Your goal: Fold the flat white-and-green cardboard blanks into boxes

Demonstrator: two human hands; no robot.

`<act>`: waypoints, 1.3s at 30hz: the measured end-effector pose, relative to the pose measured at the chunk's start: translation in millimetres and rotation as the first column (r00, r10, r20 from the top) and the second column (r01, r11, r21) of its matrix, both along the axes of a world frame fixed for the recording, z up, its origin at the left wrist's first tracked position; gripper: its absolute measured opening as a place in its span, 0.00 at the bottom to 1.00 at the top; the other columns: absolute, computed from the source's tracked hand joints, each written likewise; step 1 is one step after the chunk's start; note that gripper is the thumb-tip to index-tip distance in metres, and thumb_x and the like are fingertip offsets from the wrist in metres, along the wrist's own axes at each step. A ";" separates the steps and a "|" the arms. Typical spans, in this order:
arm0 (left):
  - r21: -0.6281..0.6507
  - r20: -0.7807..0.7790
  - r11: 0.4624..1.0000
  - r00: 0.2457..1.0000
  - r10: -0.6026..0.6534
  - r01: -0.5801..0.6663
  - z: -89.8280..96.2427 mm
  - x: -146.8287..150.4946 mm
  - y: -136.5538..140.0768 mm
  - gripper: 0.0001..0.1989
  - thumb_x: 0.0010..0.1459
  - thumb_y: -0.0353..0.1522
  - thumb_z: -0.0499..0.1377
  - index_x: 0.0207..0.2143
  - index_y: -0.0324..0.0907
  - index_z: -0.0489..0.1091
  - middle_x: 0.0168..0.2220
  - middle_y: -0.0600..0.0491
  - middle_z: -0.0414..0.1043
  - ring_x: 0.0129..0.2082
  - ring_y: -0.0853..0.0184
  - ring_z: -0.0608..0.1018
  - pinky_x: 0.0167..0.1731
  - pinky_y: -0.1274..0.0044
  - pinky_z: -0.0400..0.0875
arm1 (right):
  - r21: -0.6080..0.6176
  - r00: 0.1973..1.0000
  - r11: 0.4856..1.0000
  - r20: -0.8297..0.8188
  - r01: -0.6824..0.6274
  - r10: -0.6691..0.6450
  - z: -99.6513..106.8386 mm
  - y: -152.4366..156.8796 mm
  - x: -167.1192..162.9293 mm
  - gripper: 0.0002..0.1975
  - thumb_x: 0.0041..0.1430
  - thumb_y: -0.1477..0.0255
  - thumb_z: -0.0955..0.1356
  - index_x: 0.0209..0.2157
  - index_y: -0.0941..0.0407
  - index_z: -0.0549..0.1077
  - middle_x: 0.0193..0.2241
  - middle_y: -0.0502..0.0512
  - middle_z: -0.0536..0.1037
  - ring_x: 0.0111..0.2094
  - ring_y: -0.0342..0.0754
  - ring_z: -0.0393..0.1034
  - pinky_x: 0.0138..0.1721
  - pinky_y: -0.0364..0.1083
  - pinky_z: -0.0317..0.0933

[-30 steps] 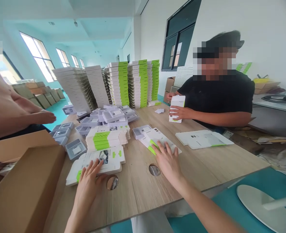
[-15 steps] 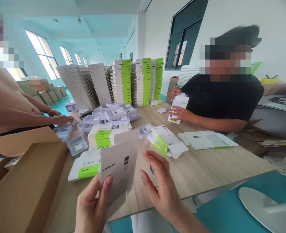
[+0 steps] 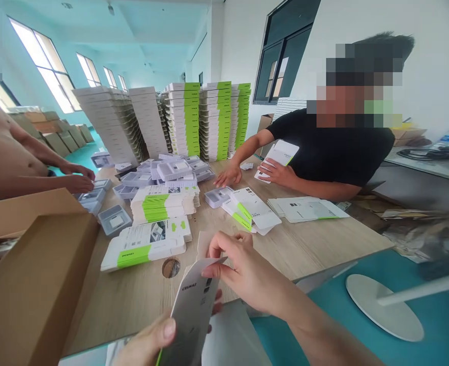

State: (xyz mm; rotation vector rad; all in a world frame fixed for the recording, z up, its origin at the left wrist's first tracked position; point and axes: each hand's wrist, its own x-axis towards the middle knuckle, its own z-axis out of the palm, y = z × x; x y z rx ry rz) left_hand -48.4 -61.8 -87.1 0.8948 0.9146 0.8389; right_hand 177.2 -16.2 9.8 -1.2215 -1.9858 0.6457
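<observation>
A white and green folding carton [image 3: 193, 310], partly opened out and printed CEUKAZ, is held at the near table edge. My left hand [image 3: 153, 338] grips its lower part, thumb in front and fingertips showing behind. My right hand [image 3: 243, 269] pinches the carton's upper end, where the card bends between thumb and fingers. Just beyond lies a pile of flat cartons [image 3: 144, 246] with a green band, and behind that a thicker stack of flat cartons [image 3: 165, 203].
Clear plastic trays [image 3: 174, 170] are heaped mid-table before tall stacks of boxes [image 3: 178, 119]. A cardboard box [image 3: 37, 284] stands at the left. One co-worker's hand [image 3: 230, 175] reaches to a tray; another person's hand [image 3: 79, 183] is among trays at left.
My right hand has moved onto the carton's top and bends it; the carton has come lower and nearer. The co-worker at the right has stretched an arm toward a tray.
</observation>
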 end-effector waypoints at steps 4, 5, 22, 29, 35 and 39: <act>-0.015 0.319 0.934 0.887 -0.335 0.358 -19.5 1.8 8.8 0.44 0.39 0.54 0.72 0.56 0.42 0.76 0.50 0.38 0.81 0.54 0.38 0.78 0.53 0.54 0.73 | -0.225 0.995 0.970 0.020 -0.095 0.102 12.0 2.9 2.8 0.11 0.63 0.66 0.73 0.31 0.51 0.69 0.30 0.49 0.75 0.39 0.51 0.67 0.37 0.46 0.65; 0.025 0.346 0.928 0.868 -0.356 0.371 -20.6 4.0 11.8 0.46 0.40 0.53 0.73 0.59 0.40 0.74 0.54 0.37 0.79 0.56 0.39 0.77 0.55 0.55 0.71 | -0.278 0.990 0.954 0.042 -0.115 0.132 15.4 5.8 4.1 0.11 0.62 0.65 0.73 0.32 0.51 0.68 0.30 0.49 0.74 0.40 0.51 0.66 0.39 0.46 0.65; 0.206 -0.276 0.938 0.903 0.329 -0.279 1.2 22.3 23.5 0.31 0.53 0.56 0.66 0.41 0.36 0.80 0.39 0.43 0.86 0.42 0.48 0.85 0.41 0.68 0.79 | -0.550 0.685 0.719 -0.715 -0.425 -0.142 -81.0 -16.2 -22.0 0.30 0.62 0.45 0.68 0.52 0.54 0.76 0.48 0.62 0.82 0.49 0.59 0.77 0.52 0.57 0.68; 0.376 -0.368 0.867 0.806 0.463 -0.326 -2.7 48.5 28.9 0.29 0.60 0.54 0.60 0.42 0.36 0.80 0.36 0.41 0.86 0.43 0.46 0.85 0.37 0.68 0.79 | -0.418 0.854 0.905 -0.440 0.080 -0.279 -108.5 -15.4 -26.9 0.29 0.66 0.44 0.63 0.45 0.54 0.80 0.43 0.62 0.84 0.46 0.59 0.77 0.52 0.54 0.68; 0.364 -0.273 0.886 0.876 0.397 -0.288 -2.8 34.0 37.0 0.31 0.52 0.51 0.69 0.50 0.39 0.74 0.48 0.41 0.83 0.46 0.52 0.82 0.42 0.70 0.78 | -0.445 0.823 0.896 -0.514 -0.015 -0.241 -93.4 -14.7 -16.7 0.27 0.66 0.47 0.65 0.51 0.53 0.77 0.44 0.61 0.84 0.46 0.58 0.78 0.50 0.52 0.71; 0.405 -0.276 0.866 0.863 0.422 -0.294 -2.4 34.6 37.1 0.27 0.58 0.51 0.65 0.50 0.40 0.72 0.48 0.41 0.81 0.46 0.53 0.82 0.44 0.69 0.77 | -0.392 0.816 0.920 -0.538 -0.021 -0.211 -86.7 -13.7 -16.6 0.24 0.68 0.50 0.65 0.53 0.52 0.75 0.50 0.62 0.82 0.51 0.58 0.77 0.54 0.53 0.70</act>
